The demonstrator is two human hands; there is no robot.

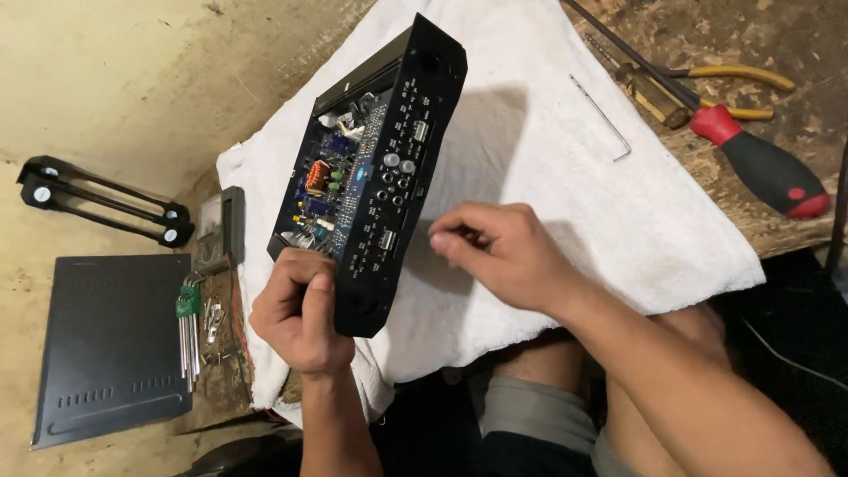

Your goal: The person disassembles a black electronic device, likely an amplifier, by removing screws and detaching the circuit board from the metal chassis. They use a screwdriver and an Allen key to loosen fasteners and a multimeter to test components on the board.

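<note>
Amplifier chassis (380, 177), black and with its cover off, stands tilted on its edge above the white towel (565, 177), its open side turned toward the left so that you can see the blue circuit board (331, 181) with its coils and capacitors. Your left hand (300, 309) is closed around the lower end of that chassis, thumb pressed against the front panel, and it holds the whole unit up. Your right hand (499, 252) sits just beside the panel's row of knobs and sockets, fingers curled inward with the fingertips pinched together; whether something small is caught between them you cannot tell from this view. On the towel behind your right hand lies a thin hex key (602, 119). Farther right, on the worn wooden bench (795, 53), rest a red-and-black screwdriver (760, 159) and yellow-handled pliers (733, 88). To your left, a flat black cover plate (110, 344) lies on the floor, with a green-holdered set of hex keys (188, 331) just beside it.
</note>
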